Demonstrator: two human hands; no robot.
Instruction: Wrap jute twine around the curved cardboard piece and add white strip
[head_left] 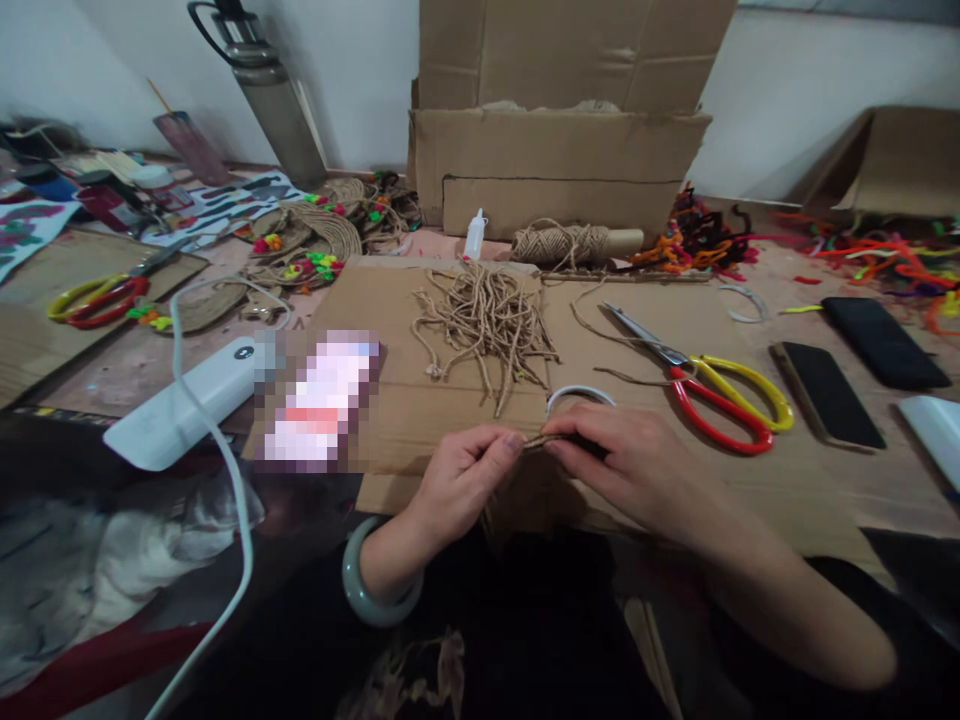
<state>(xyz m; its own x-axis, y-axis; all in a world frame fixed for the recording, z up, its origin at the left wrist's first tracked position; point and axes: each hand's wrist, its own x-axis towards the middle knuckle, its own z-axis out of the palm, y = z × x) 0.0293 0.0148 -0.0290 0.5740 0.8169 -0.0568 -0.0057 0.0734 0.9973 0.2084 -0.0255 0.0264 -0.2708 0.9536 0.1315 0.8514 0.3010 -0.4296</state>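
- White wall [360,80] fills the background, behind a pinkish surface [907,500] crowded with craft supplies.
- Far left: scissors [141,278] with red and yellow handles lie on cardboard.
- Upper left: a tall grey bottle [277,110] stands by the wall; below it lie twine pieces with bright bits [334,235].
- Left: a white device [191,400] lies near a phone-like object [319,400], its screen pixelated.
- Centre: a tangled heap of cut twine [491,325] sits on a cardboard sheet [375,300], with a small white bottle [475,238] and a twine spool [559,243] behind it.
- Lower centre: the left hand [469,475] and right hand [630,450], fingertips close together, pinch a short strand [534,440] just below a white ring [581,393], partly hidden.
- Right of centre: larger scissors [675,358] lie on the cardboard.
- Far right: two dark phone-like objects [829,395] lie side by side.
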